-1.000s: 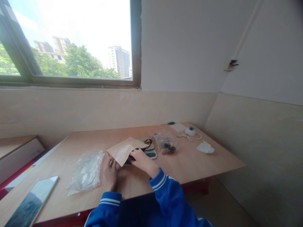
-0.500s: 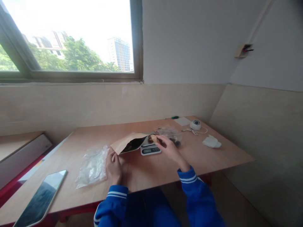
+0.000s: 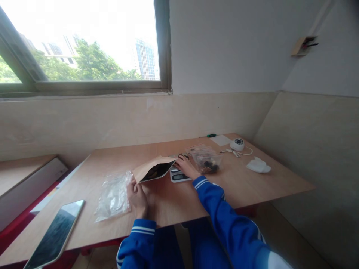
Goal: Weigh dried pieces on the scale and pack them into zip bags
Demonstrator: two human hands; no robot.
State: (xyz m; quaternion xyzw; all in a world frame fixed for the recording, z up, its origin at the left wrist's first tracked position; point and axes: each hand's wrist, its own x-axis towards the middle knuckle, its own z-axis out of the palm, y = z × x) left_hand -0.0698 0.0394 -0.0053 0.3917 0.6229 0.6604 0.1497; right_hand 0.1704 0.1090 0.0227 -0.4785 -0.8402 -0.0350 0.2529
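Strong daylight comes through the big window (image 3: 98, 48) on the left, and the sky (image 3: 114, 18) is so bright it looks white. The wall (image 3: 224, 45) on the right is gray and dim. The phone (image 3: 54, 239) and clear bag (image 3: 113, 196) shine. Inside the paper bag (image 3: 147, 167) it is dark. Small things look fuzzy, and the phone looks stretched near the edge.

On our table (image 3: 224, 192) we have, from left to right, a phone (image 3: 56, 235), plastic bags (image 3: 113, 198), a paper bag (image 3: 146, 169), a scale (image 3: 178, 178) and zip bags (image 3: 207, 161), a screwdriver (image 3: 211, 135) behind these.
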